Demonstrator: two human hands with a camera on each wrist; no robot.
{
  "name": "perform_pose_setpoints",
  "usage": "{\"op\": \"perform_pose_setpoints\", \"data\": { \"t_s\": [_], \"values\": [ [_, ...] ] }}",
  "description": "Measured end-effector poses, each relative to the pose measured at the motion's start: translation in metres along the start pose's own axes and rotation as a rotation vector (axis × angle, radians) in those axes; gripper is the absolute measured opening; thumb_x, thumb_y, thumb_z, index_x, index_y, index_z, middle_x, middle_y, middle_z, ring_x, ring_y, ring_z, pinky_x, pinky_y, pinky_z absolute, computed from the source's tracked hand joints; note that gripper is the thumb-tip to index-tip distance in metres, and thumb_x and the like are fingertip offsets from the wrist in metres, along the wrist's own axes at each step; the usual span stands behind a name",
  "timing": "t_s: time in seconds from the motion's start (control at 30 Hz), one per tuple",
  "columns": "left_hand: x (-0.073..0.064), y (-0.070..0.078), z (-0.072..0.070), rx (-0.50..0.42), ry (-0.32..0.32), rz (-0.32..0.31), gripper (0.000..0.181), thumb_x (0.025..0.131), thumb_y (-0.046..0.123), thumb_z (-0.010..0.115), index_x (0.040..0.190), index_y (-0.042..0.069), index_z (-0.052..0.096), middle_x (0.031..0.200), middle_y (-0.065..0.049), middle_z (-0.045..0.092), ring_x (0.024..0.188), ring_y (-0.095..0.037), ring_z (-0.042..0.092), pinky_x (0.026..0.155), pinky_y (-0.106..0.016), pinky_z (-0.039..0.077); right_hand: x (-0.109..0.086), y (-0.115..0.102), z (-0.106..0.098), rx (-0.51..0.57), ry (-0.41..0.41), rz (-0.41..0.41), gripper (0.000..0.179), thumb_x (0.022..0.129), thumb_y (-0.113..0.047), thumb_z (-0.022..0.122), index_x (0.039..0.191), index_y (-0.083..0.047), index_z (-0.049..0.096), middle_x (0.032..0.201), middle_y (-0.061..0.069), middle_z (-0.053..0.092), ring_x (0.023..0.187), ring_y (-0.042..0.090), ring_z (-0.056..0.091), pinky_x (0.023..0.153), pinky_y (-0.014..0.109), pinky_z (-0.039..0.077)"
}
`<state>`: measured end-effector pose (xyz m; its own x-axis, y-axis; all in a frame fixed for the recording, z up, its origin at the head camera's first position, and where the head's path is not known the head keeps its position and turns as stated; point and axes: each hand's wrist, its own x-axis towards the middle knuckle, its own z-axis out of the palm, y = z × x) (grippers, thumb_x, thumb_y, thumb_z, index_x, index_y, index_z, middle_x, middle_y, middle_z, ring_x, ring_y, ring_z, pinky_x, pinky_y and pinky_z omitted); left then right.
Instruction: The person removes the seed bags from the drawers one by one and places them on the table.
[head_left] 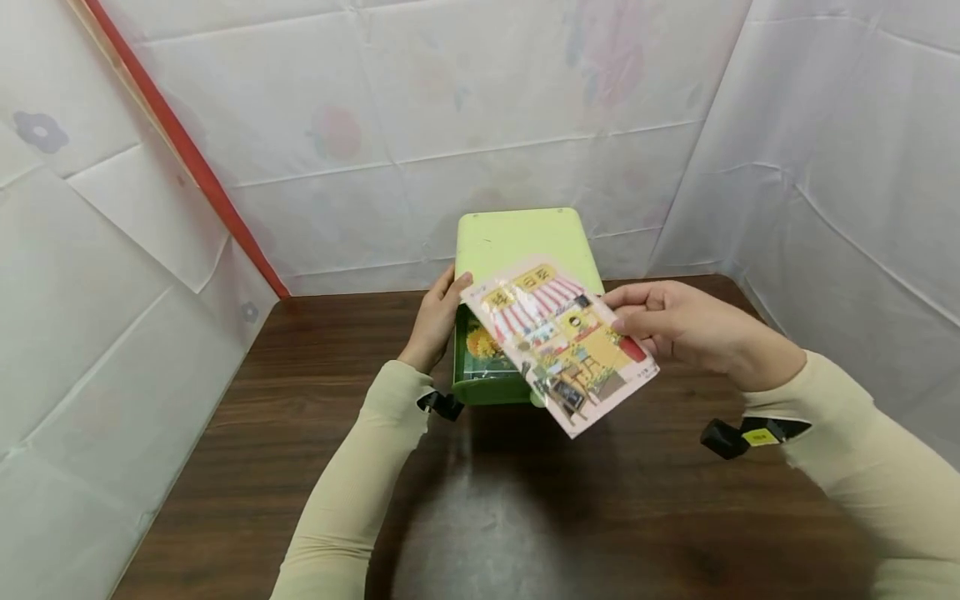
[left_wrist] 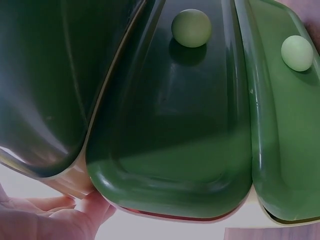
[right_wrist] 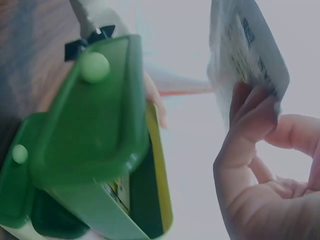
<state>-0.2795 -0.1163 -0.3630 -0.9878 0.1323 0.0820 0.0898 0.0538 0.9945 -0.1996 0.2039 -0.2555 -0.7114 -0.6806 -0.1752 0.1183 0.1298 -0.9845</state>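
No text can be clearly read. Blurred characters are printed on the yellow signboard (head_left: 517, 287) of the packet (head_left: 566, 348) and on its back (right_wrist: 247, 47); the yellow wrist label (head_left: 761, 437) cannot be deciphered.

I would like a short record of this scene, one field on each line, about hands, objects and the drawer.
Left hand: touches left side of green drawer box
Right hand: pinches illustrated packet
Packet picture: includes striped awning
Top drawer: pulled out; packet partly hides it in head view
Drawer contents: yellow flower picture visible
Surface: dark wood-grain table
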Motion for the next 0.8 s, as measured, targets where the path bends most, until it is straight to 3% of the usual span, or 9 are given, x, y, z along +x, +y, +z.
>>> {"op": "perform_pose_setpoints", "data": {
  "t_s": [0.17, 0.3, 0.5, 0.63, 0.8],
  "values": [
    [-0.001, 0.002, 0.000, 0.039, -0.008, 0.003, 0.070, 0.100, 0.053, 0.045, 0.158, 0.026, 0.017, 0.164, 0.004, 0.017, 0.151, -0.018, 0.019, 0.121, -0.044, 0.025, -0.005, -0.002, -0.017, 0.087, 0.137, -0.057, 0.020, 0.102, -0.006, 0.049, 0.121, -0.004, 0.056, 0.103, 0.009, 0.073, 0.086, 0.019, 0.073, 0.069, 0.032, 0.061],
    [0.000, 0.002, 0.000, 0.057, -0.007, 0.005, 0.069, 0.101, 0.052, 0.045, 0.158, 0.025, 0.016, 0.164, 0.003, 0.017, 0.151, -0.019, 0.020, 0.121, -0.045, 0.026, -0.006, -0.001, -0.036, 0.171, 0.260, -0.087, 0.019, 0.102, -0.005, 0.049, 0.112, -0.008, 0.065, 0.098, 0.008, 0.074, 0.082, 0.017, 0.073, 0.066, 0.029, 0.060],
    [0.000, 0.001, -0.002, 0.049, 0.005, 0.001, 0.074, 0.098, 0.057, 0.048, 0.157, 0.025, 0.019, 0.163, 0.003, 0.020, 0.149, -0.018, 0.023, 0.120, -0.043, 0.026, -0.003, 0.002, -0.064, 0.363, 0.374, -0.112, 0.022, 0.103, -0.003, 0.046, 0.105, -0.010, 0.067, 0.093, 0.007, 0.074, 0.080, 0.016, 0.072, 0.066, 0.028, 0.059],
    [0.000, -0.001, -0.002, 0.051, 0.012, 0.010, 0.076, 0.097, 0.059, 0.048, 0.157, 0.023, 0.021, 0.163, 0.002, 0.021, 0.149, -0.019, 0.024, 0.120, -0.044, 0.026, 0.002, 0.009, -0.081, 0.398, 0.485, -0.103, 0.021, 0.103, -0.005, 0.047, 0.101, -0.012, 0.066, 0.090, 0.004, 0.074, 0.079, 0.014, 0.071, 0.067, 0.025, 0.058],
    [-0.001, 0.000, -0.001, 0.060, 0.010, 0.015, 0.075, 0.097, 0.059, 0.047, 0.157, 0.023, 0.021, 0.163, 0.003, 0.021, 0.150, -0.018, 0.022, 0.121, -0.043, 0.025, 0.011, 0.029, -0.106, 0.512, 0.479, -0.106, 0.022, 0.103, -0.004, 0.043, 0.100, -0.011, 0.064, 0.086, 0.005, 0.073, 0.075, 0.015, 0.071, 0.064, 0.026, 0.058]
  ]
}}
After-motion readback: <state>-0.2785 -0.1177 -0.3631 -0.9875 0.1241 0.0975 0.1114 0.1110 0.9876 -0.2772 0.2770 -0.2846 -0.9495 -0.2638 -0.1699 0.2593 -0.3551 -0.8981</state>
